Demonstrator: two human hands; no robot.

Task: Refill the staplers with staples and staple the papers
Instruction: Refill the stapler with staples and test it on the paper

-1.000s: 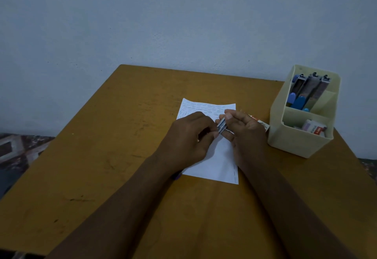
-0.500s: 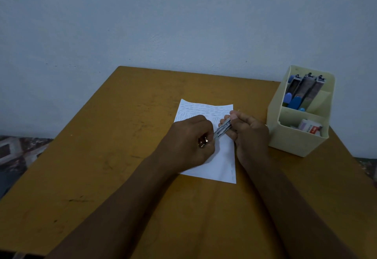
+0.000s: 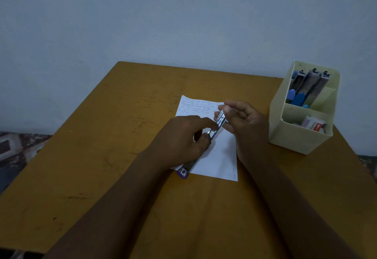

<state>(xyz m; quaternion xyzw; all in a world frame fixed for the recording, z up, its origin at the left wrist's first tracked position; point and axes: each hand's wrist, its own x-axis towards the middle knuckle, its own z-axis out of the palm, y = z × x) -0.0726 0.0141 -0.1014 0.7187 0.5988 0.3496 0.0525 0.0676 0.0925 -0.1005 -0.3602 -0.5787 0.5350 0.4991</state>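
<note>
A person's two bare hands are meeting over a sheet of white paper [image 3: 216,156] lying near the middle of a mustard-coloured worktop [image 3: 102,156]. The left hand [image 3: 183,140] is curling down over a stapler [image 3: 214,130], its thumb and forefinger pinching the metal body near the middle, while the stapler's purple rear end [image 3: 182,173] is poking out below the hand's heel at the paper's near left corner. The right hand [image 3: 244,120] is closing its fingertips [image 3: 225,106] around the stapler's far, raised metal end, so both hands are clamping on the same tool from opposite ends. The stapler is running diagonally, from near left to far right, directly above the sheet; whether its base is touching the paper cannot be told, as the left hand is covering it. The far part of the paper is showing rows of short dark marks, and a line of dashes is running along its right edge.

To the right, well apart from the hands, a cream plastic organiser [image 3: 295,136] is standing at the worktop's edge. Its rear compartment is holding three more staplers [image 3: 306,89] standing on end and leaning back, blue parts showing low down. Its front compartment is holding a small white and red staple box [image 3: 312,125]. A pale blue-grey wall [image 3: 183,13] is filling the background.
</note>
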